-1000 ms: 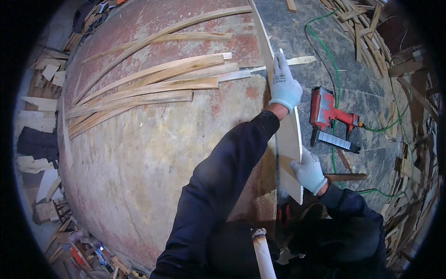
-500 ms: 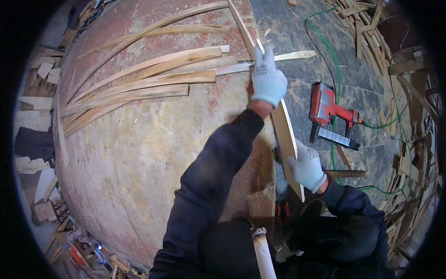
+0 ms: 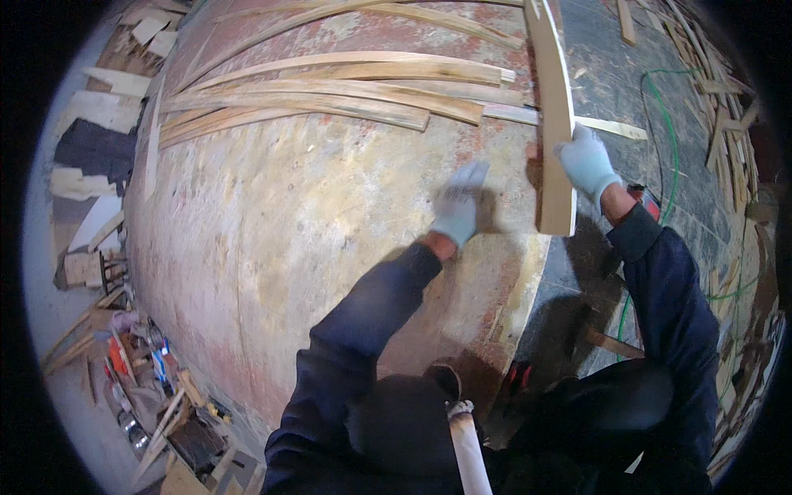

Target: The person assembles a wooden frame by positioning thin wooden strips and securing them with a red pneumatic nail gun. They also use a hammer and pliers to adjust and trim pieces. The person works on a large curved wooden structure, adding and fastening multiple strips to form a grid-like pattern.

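Observation:
A long wooden board point(image 3: 554, 177) is held up on edge at right of centre, its near end toward me. My right hand point(image 3: 589, 162), in a pale work glove, grips its right side, with the fingers partly hidden. Over the worn wooden surface point(image 3: 330, 239), my gloved left hand point(image 3: 460, 200) stretches its fingers forward, slightly blurred and apart from the board. Several slender wooden strips point(image 3: 355, 91) lie fanned out ahead of that hand. Beyond my right wrist, a red nail gun point(image 3: 646, 200) is mostly hidden by the sleeve.
A green hose point(image 3: 675, 157) curves across the dark floor at right. Scrap wood point(image 3: 730, 140) is piled along the right edge. Offcuts and tools point(image 3: 153, 363) clutter the lower left. A wooden piece point(image 3: 612, 341) lies near my right knee. A lit cigarette point(image 3: 467, 450) juts in below.
My left hand has let go of the board and moved back toward me. My right hand has carried the board forward and raised it. The view has shifted right to left across the scene.

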A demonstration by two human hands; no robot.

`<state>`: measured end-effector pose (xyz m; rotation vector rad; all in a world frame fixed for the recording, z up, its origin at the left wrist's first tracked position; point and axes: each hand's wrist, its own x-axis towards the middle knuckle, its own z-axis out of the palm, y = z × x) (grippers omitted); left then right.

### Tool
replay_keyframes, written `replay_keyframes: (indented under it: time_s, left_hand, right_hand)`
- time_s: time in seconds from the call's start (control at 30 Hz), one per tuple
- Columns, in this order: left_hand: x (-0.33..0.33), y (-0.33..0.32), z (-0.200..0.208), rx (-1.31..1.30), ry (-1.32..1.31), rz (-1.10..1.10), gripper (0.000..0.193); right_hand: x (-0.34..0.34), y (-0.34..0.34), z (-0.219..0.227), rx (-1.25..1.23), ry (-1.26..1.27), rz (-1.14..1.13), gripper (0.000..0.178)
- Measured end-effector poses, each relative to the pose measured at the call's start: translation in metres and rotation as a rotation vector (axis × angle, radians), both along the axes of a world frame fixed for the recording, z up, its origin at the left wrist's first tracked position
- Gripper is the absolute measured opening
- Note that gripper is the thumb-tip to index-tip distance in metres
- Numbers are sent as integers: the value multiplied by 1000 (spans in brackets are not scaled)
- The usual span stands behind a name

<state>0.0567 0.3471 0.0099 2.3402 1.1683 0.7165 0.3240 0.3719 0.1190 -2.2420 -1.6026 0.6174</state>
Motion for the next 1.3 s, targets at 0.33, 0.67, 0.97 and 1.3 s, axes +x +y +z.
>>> replay_keyframes:
  time_s: [0.33, 0.67, 0.97, 1.3]
  left_hand:
    - [-59, -140, -22, 36, 749, 116, 58]
    - [-47, -114, 22, -329, 592, -19, 64]
    - [-16, -62, 55, -707, 629, 44, 43]
    - [-24, -49, 43, -451, 584, 128, 44]
  right_hand:
    - [76, 31, -31, -32, 158, 340, 34]
    - [130, -34, -17, -69, 347, 161, 39]
    - [84, -36, -33, -98, 372, 157, 47]
    - [12, -11, -9, -92, 384, 63, 42]
